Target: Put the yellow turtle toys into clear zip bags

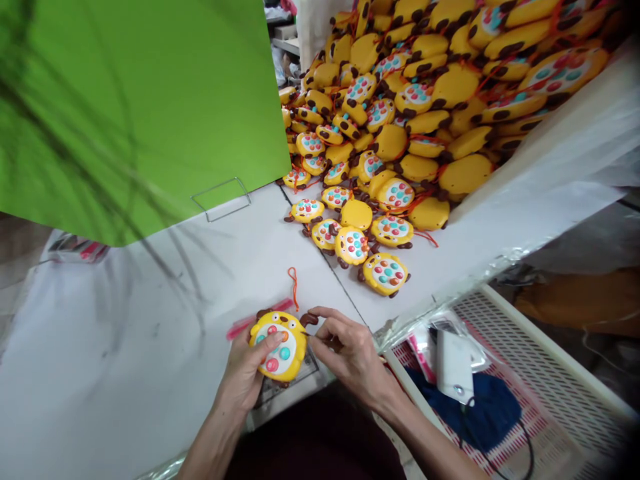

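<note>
Left hand [244, 375] up close, gripping the yellow toy [285, 353], thumb across its front! At the toy's right edge sits a brown piece [310, 320], just beside the bent fingers of the right hand [353, 350]; whether they pinch it, I can't tell.

You are gripping with your left hand [244, 379], thumb [269, 343] stretching across the top, while your right hand [353, 350] is curling its fingers [327, 313], forearms [430, 433] angling inward
</note>
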Available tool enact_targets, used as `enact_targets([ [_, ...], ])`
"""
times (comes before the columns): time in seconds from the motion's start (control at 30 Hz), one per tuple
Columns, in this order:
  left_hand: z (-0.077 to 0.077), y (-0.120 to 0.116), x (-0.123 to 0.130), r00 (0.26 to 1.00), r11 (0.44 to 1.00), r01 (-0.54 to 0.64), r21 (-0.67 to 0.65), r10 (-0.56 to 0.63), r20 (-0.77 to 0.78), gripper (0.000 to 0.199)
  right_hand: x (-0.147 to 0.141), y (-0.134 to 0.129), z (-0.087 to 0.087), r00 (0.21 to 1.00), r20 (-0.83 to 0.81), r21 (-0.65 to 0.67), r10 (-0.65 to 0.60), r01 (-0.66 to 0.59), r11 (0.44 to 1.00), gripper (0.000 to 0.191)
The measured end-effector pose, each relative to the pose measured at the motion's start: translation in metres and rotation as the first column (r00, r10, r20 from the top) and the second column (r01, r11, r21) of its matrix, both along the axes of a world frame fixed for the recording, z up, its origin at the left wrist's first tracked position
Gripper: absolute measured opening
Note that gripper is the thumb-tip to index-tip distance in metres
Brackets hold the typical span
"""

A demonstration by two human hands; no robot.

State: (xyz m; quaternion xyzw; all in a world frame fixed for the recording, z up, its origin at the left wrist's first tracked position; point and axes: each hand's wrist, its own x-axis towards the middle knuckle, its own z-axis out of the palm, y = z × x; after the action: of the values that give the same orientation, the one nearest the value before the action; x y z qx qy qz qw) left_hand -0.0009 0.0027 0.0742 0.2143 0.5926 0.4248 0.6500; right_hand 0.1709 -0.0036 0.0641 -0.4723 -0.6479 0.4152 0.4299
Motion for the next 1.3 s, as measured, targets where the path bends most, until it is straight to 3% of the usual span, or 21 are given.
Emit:
enact_targets([
  [0.1, 0.000, 0.000, 0.000, 0.999, 1.000, -0.028, 0.005, 0.028, -0.022, 0.037, 0.000, -0.001, 0.000, 0.999, 0.012, -0.033, 0.031, -0.031, 0.999, 0.017],
  [0.27, 0.000, 0.000, -0.002, 0.999, 0.999, 0.033, -0.043, -0.035, -0.032, 0.036, 0.001, -0.001, -0.002, 1.000, -0.010, -0.040, 0.018, -0.018, 0.999, 0.019],
  [0.4, 0.001, 0.000, -0.002, 0.999, 1.000, -0.014, -0.008, 0.013, -0.039, 0.036, 0.001, 0.000, 0.000, 0.999, -0.008, -0.064, 0.052, -0.052, 0.997, 0.018],
  [0.53, 0.000, -0.001, -0.003, 0.999, 0.999, 0.036, -0.031, -0.037, -0.039, 0.035, 0.001, 0.001, -0.002, 0.999, -0.023, -0.041, 0.023, -0.024, 0.999, 0.019],
  [0.7, -0.004, 0.000, -0.004, 1.000, 1.000, 0.009, 0.001, -0.009, -0.025, 0.037, 0.001, 0.001, -0.004, 0.998, -0.008, -0.049, 0.061, -0.061, 0.997, 0.018],
  [0.83, -0.006, -0.001, -0.004, 0.999, 0.998, 0.042, -0.050, -0.043, -0.018, 0.037, 0.000, 0.001, -0.005, 0.999, -0.035, -0.039, 0.025, -0.026, 0.999, 0.019],
  [1.0, -0.007, -0.001, -0.004, 1.000, 1.000, -0.014, -0.027, 0.014, -0.004, 0.038, -0.001, 0.001, -0.003, 0.998, -0.035, -0.065, 0.049, -0.051, 0.997, 0.018],
  [1.13, -0.009, -0.002, -0.003, 0.998, 0.996, 0.051, -0.077, -0.049, 0.030, 0.036, -0.001, 0.002, -0.003, 0.999, -0.051, -0.078, 0.013, -0.017, 0.997, 0.021],
  [1.3, -0.013, -0.003, -0.004, 0.998, 0.996, 0.012, -0.088, -0.006, 0.065, 0.037, -0.002, 0.002, -0.003, 0.997, -0.076, -0.089, 0.020, -0.027, 0.996, 0.020],
])
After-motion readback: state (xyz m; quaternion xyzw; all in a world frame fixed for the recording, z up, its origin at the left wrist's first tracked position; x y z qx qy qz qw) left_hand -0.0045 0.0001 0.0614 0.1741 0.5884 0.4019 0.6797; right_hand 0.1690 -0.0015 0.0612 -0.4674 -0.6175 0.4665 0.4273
